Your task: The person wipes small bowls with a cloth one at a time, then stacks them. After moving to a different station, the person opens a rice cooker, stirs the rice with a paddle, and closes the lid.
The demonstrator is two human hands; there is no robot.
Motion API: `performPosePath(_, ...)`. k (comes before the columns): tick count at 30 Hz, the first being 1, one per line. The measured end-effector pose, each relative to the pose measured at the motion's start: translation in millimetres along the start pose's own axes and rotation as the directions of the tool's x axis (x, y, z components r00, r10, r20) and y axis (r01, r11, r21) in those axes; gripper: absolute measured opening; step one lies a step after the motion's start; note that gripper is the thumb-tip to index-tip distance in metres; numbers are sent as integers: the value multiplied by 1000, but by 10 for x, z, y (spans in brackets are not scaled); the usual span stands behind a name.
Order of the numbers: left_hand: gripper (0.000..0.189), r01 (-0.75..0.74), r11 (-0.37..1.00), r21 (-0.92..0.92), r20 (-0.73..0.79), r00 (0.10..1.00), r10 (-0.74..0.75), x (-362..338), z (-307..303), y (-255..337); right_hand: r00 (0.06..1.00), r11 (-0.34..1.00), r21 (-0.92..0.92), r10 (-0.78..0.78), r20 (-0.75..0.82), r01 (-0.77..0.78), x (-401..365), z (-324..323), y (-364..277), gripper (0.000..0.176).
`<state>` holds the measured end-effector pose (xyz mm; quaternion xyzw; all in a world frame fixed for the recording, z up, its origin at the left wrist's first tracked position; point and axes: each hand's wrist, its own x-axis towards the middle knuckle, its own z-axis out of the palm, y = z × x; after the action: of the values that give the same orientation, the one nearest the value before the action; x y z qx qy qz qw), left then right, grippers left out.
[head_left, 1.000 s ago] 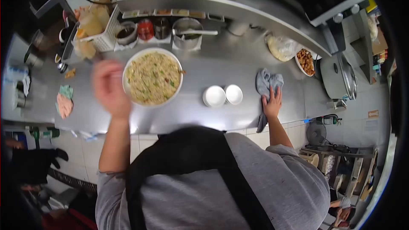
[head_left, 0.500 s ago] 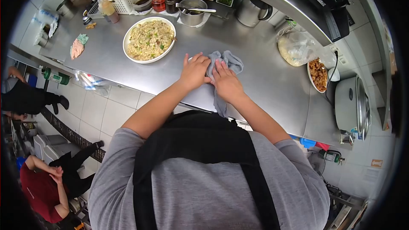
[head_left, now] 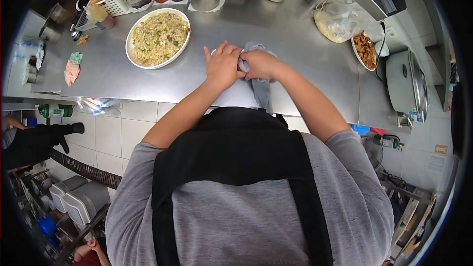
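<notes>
Cloth (head_left: 262, 93), grey, bunched near the front edge of the worktop (head_left: 315, 71): the right hand (head_left: 261, 64) grips it with curled fingers, a loose end trailing toward the person. Alongside, the left hand (head_left: 223, 66) has fingers extended; whether it holds anything cannot be told. Rice bowl (head_left: 149, 66) farther left.

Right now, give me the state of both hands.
Left hand: fingers parted; whether it holds anything cannot be told.
Right hand: closed on the gray cloth.
</notes>
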<state>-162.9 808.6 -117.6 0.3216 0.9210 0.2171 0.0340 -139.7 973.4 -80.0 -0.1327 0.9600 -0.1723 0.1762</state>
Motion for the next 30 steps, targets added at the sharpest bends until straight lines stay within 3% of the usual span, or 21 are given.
performPosePath(2,75,5,1000,-3,18,1000,-5,-26,1,17,992,998,-52,30,120,-24,20,-79,15,49)
performPosePath(5,74,-5,1000,5,-40,999,6,-31,44,9,999,993,107,-38,-7,39,-341,-300,67,47)
performPosePath(7,72,-17,1000,-3,-245,969,16,-80,116,16,973,958,174,228,23,-229,-608,-485,128,42)
performPosePath(8,72,-11,1000,-1,-245,969,10,-109,82,22,954,893,359,300,-27,-271,-749,-475,241,40)
performPosePath(9,63,-155,986,61,-267,949,165,-140,11,33,923,793,536,380,-63,-290,-882,-428,349,39)
performPosePath(10,54,-294,947,128,-280,905,319,-149,-34,38,924,793,538,376,-66,-284,-984,-354,435,39)
performPosePath(11,54,-292,947,135,-285,904,319,-129,-45,30,872,649,714,477,-113,-263,-1064,-271,530,38)
performPosePath(12,42,-320,928,190,-105,934,343,-102,-52,21,807,481,852,576,-131,-204,-1117,-186,607,37)
performPosePath(13,31,-351,906,235,79,936,343,-79,-50,19,813,489,849,567,-136,-199,-1144,-87,649,37)
performPosePath(15,23,-391,888,243,-44,910,413,-67,-19,20,727,4,993,681,-92,121,-1141,129,709,40)
performPosePath(18,15,-388,903,182,-261,867,425,-22,-9,86,686,-32,981,719,-112,193,-1077,445,814,51)
performPosePath(19,13,-351,931,101,-360,860,363,-3,-27,141,693,-34,981,713,-112,193,-1084,468,750,51)
performPosePath(20,13,-345,932,109,-362,860,360,15,-42,211,704,193,963,657,-270,188,-1086,477,667,51)
performPosePath(21,14,-97,947,-306,-312,950,-4,32,-109,325,713,411,891,567,-414,191,-1062,460,577,52)
performPosePath(22,16,177,740,-649,-116,938,-327,44,-127,436,652,639,725,439,-618,257,-1032,414,457,51)
performPosePath(23,16,179,742,-646,-119,937,-329,61,-78,522,577,814,499,263,-773,297,-1007,333,318,50)
performPosePath(24,18,287,484,-827,118,930,-349,69,-1,614,585,927,272,73,-808,259,-994,168,141,43)
performPosePath(25,21,407,178,-896,347,892,-291,48,82,747,603,975,23,-118,-789,221,-996,48,41,37)
performPosePath(26,26,388,38,-921,332,831,-447,-73,-134,1188,605,975,28,-115,-788,221,-979,29,84,37)
performPosePath(29,28,373,40,-927,349,897,-273,-114,-7,1190,682,947,114,-129,-720,300,-868,-63,240,26)
performPosePath(30,26,409,-52,-911,407,873,-269,-144,-20,1211,753,915,305,1,-658,265,-854,-67,265,26)
